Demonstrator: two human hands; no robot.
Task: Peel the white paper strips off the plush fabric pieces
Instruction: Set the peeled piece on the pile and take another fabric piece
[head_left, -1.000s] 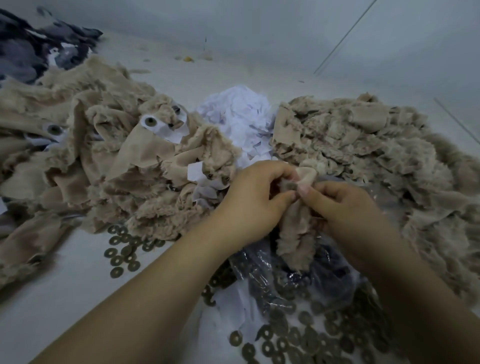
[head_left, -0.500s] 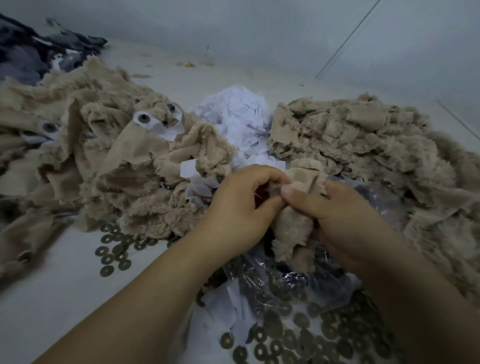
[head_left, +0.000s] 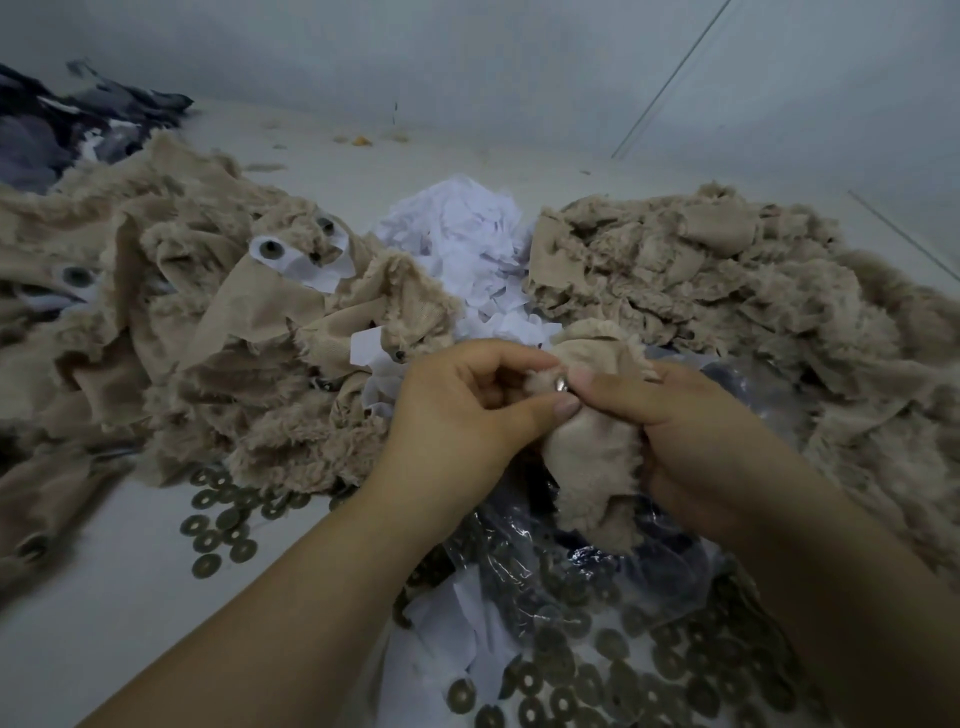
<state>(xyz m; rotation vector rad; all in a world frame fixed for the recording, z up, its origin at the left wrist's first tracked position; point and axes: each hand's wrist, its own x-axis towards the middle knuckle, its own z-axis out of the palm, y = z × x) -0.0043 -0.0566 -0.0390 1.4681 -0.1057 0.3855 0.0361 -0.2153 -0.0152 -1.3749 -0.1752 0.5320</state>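
Pinching one plush piece (head_left: 592, 457) (between thumbs), left hand (head_left: 457, 415) and right hand (head_left: 691, 441).

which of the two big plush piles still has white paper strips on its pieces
The left plush pile: white paper strips cling to several of its pieces. The right plush pile shows only bare beige fabric.

We see bronze ring-shaped metal washers (head_left: 218, 535) scattered on the white tabletop (head_left: 78, 597), near a crinkled clear plastic bag (head_left: 524, 551).
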